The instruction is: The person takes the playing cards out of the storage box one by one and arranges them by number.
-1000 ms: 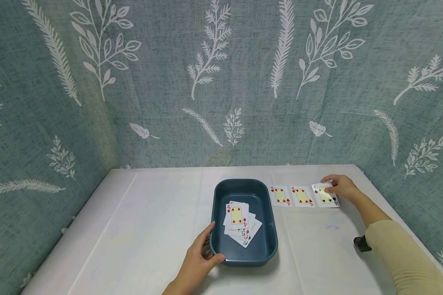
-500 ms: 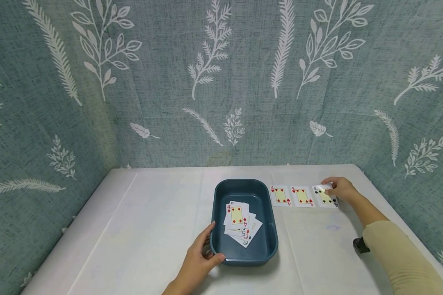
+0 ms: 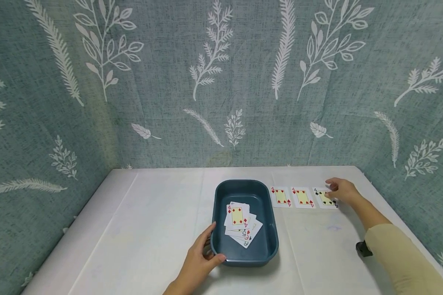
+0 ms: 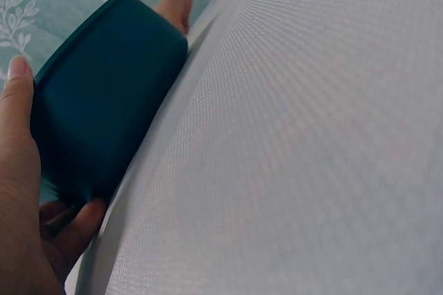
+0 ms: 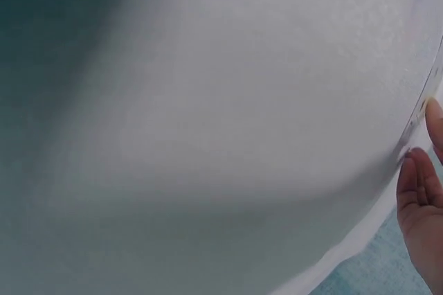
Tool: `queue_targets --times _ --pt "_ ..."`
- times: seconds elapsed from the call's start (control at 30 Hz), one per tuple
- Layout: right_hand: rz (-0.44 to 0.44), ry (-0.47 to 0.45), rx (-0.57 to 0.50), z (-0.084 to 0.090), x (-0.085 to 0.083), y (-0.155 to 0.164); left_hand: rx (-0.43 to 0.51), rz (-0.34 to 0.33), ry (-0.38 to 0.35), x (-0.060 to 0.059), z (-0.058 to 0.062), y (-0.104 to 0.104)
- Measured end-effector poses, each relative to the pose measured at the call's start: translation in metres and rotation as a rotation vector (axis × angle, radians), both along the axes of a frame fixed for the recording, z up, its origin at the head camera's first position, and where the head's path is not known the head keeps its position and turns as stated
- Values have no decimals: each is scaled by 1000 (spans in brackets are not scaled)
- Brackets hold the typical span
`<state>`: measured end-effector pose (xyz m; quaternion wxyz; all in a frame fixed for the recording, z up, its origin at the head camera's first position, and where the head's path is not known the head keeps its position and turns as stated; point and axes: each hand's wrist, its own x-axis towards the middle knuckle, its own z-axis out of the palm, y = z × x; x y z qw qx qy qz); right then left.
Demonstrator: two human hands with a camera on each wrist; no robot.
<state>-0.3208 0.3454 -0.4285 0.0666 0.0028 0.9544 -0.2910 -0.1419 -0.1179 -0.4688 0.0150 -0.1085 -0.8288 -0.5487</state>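
At the front left corner of a dark teal plastic tub (image 3: 263, 254), my left hand (image 3: 197, 258) holds on, thumb at the front rim and fingers along the left wall. Loose playing cards (image 3: 237, 216) lie in the tub, a red four of diamonds on top. To the tub's right, two red fours, one playing card (image 3: 281, 197) and another playing card (image 3: 302, 197), lie face up in a row with a black four playing card (image 3: 323, 199). My right hand (image 3: 344, 191) is over that black four's right edge, thumb and fingers apart; whether a fingertip touches it cannot be told.
A white cloth covers the table (image 3: 144, 229). Green-grey fabric with white leaf prints (image 3: 162, 82) encloses the back and both sides. A small black object (image 3: 363, 248) shows by my right sleeve.
My right hand's fingers have slid slightly right off the upper edge of the black four, which lies flat in line with the others. The left hand and tub keep their place.
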Motion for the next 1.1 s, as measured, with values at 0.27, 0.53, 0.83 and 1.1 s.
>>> queue_targets --times 0.27,0.53,0.83,1.1 --pt "24 64 -42 3 5 -8 8 -8 -11 1 0 0" --pt "94 136 -63 13 8 -24 -18 -2 -17 1 2 0" --pt "139 189 -101 21 12 -42 -2 1 4 1 0 0" --pt "178 225 -105 30 17 -54 -4 -1 4 1 1 0"
